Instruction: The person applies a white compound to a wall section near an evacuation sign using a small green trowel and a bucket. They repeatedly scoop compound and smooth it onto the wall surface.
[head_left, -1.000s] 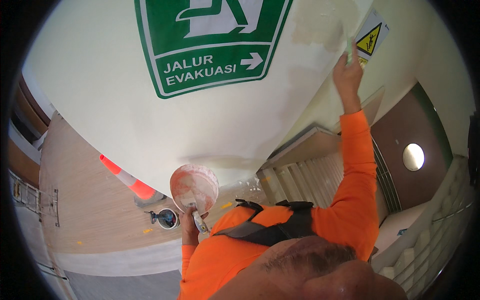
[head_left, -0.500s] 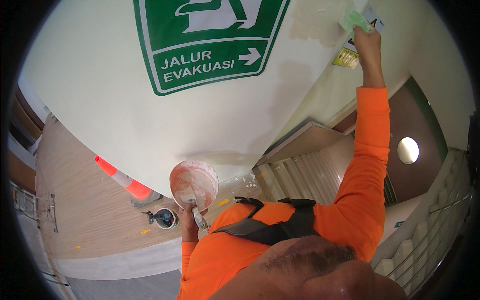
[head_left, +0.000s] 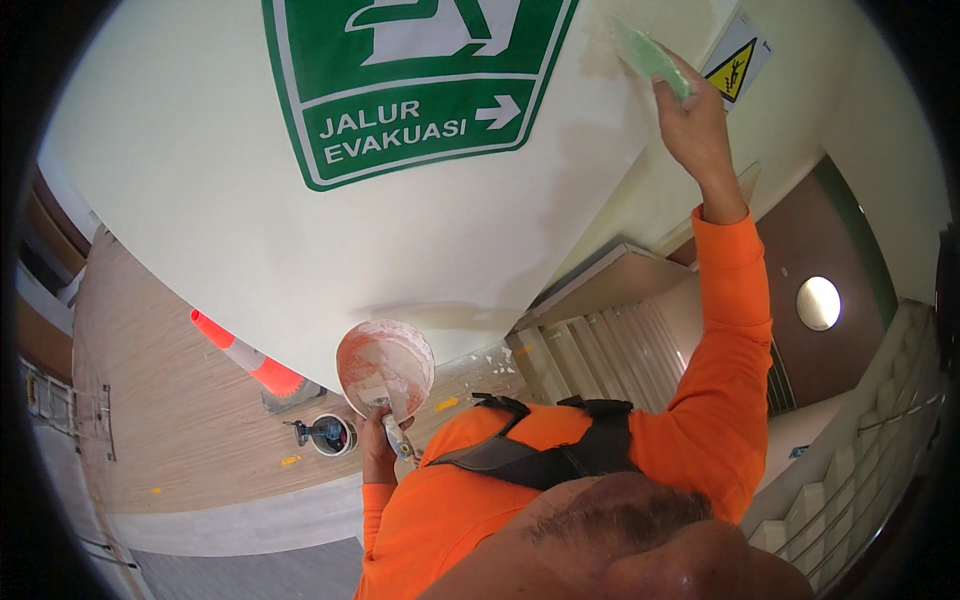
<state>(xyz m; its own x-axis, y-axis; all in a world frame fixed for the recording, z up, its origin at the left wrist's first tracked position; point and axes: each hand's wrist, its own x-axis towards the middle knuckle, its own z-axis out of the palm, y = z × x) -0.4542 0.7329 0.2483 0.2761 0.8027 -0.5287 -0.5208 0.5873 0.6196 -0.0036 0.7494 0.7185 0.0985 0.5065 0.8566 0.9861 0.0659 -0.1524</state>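
Observation:
My right hand point(head_left: 697, 125) is raised at the upper right, closed on a pale green, flat plastic putty spreader point(head_left: 652, 62). The spreader's edge lies against the cream wall point(head_left: 460, 230), by a slightly darker smeared patch. Low in front of my body, my left hand point(head_left: 377, 440) grips a round tub point(head_left: 400, 352) with pinkish-white residue inside. A putty knife point(head_left: 397, 436) rests with its blade in the tub and its handle over the rim by my left hand. Some of the left fingers are hidden beneath the tub.
A large green-and-white sign point(head_left: 420, 110) is on the wall. A yellow triangle warning sign point(head_left: 735, 70) is beside my right hand. An orange traffic cone point(head_left: 270, 375) and a bucket of tools point(head_left: 333, 437) stand on the floor at left. Stairs point(head_left: 600, 350) descend at right.
My right hand and the spreader have moved left and slightly down, uncovering the yellow triangle sign. The left hand and tub have hardly moved.

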